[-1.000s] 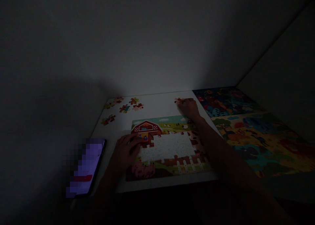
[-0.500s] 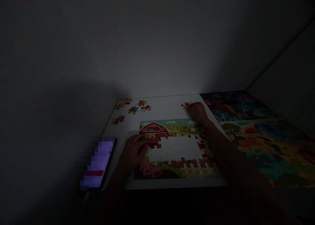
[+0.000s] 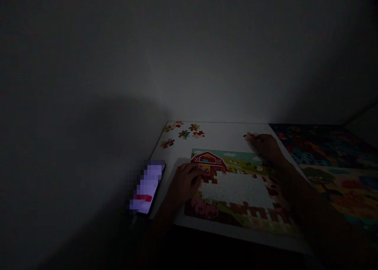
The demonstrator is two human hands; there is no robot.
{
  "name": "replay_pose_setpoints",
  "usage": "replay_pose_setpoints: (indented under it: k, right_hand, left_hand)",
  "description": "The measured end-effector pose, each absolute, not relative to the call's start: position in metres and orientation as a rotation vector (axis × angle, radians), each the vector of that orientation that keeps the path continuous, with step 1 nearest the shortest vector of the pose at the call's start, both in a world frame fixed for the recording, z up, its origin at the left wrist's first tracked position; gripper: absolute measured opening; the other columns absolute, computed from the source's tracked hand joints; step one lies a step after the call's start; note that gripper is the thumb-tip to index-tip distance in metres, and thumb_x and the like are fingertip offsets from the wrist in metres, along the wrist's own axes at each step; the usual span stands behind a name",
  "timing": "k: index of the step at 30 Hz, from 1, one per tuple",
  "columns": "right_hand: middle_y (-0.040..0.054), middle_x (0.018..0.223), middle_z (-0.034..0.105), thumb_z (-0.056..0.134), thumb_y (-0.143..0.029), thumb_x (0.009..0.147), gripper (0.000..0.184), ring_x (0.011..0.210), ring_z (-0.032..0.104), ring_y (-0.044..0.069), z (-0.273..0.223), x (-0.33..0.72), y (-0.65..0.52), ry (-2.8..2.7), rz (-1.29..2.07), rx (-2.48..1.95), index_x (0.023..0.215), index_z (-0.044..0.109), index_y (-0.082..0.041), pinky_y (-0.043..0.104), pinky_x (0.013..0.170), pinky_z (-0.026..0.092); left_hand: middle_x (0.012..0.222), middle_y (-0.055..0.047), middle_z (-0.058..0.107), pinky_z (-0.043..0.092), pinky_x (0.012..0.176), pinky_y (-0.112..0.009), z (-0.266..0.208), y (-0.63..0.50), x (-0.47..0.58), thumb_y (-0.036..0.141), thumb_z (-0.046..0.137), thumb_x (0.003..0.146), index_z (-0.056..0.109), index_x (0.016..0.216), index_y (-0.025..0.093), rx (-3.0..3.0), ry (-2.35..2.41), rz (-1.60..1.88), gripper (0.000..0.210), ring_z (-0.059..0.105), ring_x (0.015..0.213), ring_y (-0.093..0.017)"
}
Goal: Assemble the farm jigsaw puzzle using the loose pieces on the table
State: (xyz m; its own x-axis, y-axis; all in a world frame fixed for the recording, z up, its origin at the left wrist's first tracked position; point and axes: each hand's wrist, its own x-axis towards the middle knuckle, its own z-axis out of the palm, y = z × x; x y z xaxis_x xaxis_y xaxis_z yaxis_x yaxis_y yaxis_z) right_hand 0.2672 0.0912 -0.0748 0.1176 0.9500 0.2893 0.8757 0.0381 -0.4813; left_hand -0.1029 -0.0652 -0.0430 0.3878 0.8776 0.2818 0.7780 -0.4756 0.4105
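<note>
A farm jigsaw puzzle (image 3: 238,189), with a barn at its top left and a fence at its bottom right, lies on the white table; its pale middle has no pieces in it. My left hand (image 3: 184,181) rests over the puzzle's left edge, fingers stretched across the barn door. Beyond the puzzle's top right corner, my right hand (image 3: 265,144) has its fingertips pinched at a puzzle piece (image 3: 249,136) lying on the table. Part of that piece is hidden by the fingers. Several loose puzzle pieces (image 3: 184,134) are scattered at the far left. The light is dim.
A phone (image 3: 149,187) with a lit, blurred screen lies at the table's left edge. Colourful picture sheets, one dark blue (image 3: 301,144) and one yellow (image 3: 339,187), lie at the right. A wall (image 3: 218,77) rises behind the table (image 3: 227,134).
The view has shifted, so the table and both hands appear further right and slightly tilted. Relative to the puzzle, both hands stay in nearly the same places.
</note>
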Motion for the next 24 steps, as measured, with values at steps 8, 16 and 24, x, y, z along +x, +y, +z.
replay_pose_setpoints:
  k: [8, 16, 24]
  right_hand:
    - [0.0111, 0.092, 0.075, 0.059, -0.046, 0.081, 0.028, 0.081, 0.07, 0.026, -0.047, 0.251, 0.08, -1.69, 0.376, -1.776, 0.084, 0.07, -0.021, 0.035, 0.068, 0.052]
    - [0.0083, 0.098, 0.074, 0.057, -0.034, 0.087, 0.02, 0.082, 0.069, 0.02, -0.018, 0.194, 0.086, -2.045, 0.46, -1.657, 0.092, 0.07, -0.02, 0.032, 0.077, 0.054]
    - [0.011, 0.108, 0.073, 0.06, -0.024, 0.089, 0.019, 0.094, 0.07, 0.021, -0.013, 0.111, 0.108, -2.399, 0.461, -1.499, 0.104, 0.072, -0.018, 0.032, 0.084, 0.053]
  left_hand:
    - [0.124, -0.004, 0.063, 0.042, 0.103, -0.043, -0.046, -0.066, -0.104, 0.014, 0.056, 0.09, 0.069, 0.111, 0.027, 2.38, 1.442, 0.726, 0.027, 0.053, 0.117, -0.022]
    - [0.127, -0.004, 0.062, 0.042, 0.104, -0.043, -0.053, -0.065, -0.106, 0.012, 0.058, 0.088, 0.067, 0.111, 0.025, 2.372, 1.427, 0.745, 0.028, 0.052, 0.118, -0.023]
    - [0.124, -0.004, 0.063, 0.041, 0.102, -0.043, -0.049, -0.065, -0.105, 0.013, 0.06, 0.086, 0.068, 0.111, 0.025, 2.357, 1.418, 0.73, 0.029, 0.053, 0.117, -0.024]
